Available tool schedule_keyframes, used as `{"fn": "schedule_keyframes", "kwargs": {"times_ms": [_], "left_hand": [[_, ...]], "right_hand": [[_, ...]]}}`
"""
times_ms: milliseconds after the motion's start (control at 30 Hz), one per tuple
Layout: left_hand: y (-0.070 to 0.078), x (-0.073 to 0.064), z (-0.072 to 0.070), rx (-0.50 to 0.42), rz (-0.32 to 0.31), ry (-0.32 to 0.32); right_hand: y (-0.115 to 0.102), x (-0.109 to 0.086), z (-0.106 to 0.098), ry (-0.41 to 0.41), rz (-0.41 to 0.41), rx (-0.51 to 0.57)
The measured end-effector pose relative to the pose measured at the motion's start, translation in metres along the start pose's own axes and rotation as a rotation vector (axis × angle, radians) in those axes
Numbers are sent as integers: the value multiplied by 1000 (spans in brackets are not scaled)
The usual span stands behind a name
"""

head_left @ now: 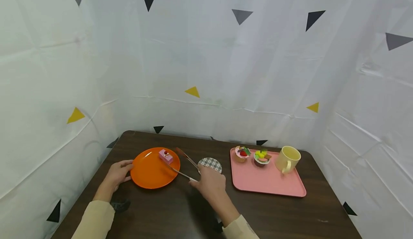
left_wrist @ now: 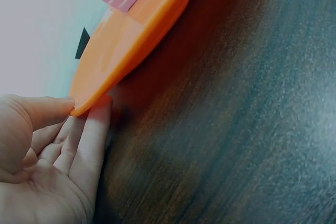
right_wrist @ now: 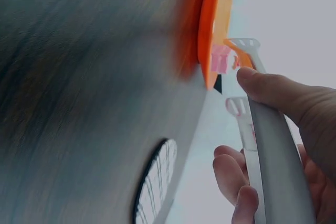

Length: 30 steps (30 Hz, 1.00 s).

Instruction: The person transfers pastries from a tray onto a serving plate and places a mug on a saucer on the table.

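Note:
My left hand (head_left: pixel 118 173) pinches the left rim of an orange plate (head_left: pixel 146 176). In the left wrist view its thumb (left_wrist: pixel 50 109) lies on top of the rim and the fingers are underneath. A small pink slice of toy cake (head_left: pixel 166 156) with a red topping sits toward the plate's upper right. My right hand (head_left: pixel 212 182) grips metal tongs (right_wrist: pixel 278 156), its thumb along one arm. The tong arms are spread apart; in the head view one tip reaches over the plate close to the cake, the other extends past the plate's right rim.
Behind the right hand lies a round checked coaster (head_left: pixel 210 163). On the right, a pink tray (head_left: pixel 267 185) bears two toy cupcakes, one with pink topping (head_left: pixel 242 153) and one with yellow topping (head_left: pixel 261 158), plus a yellow mug (head_left: pixel 288 159). White curtains surround the dark wooden table (head_left: pixel 155 214).

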<state>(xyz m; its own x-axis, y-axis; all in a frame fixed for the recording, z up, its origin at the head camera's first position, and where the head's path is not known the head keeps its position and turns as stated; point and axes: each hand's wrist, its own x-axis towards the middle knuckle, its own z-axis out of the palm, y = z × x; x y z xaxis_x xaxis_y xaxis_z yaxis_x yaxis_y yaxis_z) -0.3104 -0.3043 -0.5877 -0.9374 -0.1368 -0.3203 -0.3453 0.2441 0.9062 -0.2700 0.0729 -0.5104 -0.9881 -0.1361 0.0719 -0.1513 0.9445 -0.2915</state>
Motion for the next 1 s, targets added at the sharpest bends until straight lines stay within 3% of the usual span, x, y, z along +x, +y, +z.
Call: {"fn": "schedule_keyframes", "kwargs": {"times_ms": [167, 533, 667, 1000], "left_hand": [[-1, 2, -1, 1, 1, -12], [-6, 8, -1, 3, 0, -29], [-5, 4, 0, 10, 21, -32], [-3, -1, -1, 8, 26, -40]], "right_hand": [[12, -11, -5, 9, 34, 5], [57, -40, -19, 60, -23, 37], [73, -51, -22, 94, 27, 58], [107, -73, -36, 83, 195, 83]]}}
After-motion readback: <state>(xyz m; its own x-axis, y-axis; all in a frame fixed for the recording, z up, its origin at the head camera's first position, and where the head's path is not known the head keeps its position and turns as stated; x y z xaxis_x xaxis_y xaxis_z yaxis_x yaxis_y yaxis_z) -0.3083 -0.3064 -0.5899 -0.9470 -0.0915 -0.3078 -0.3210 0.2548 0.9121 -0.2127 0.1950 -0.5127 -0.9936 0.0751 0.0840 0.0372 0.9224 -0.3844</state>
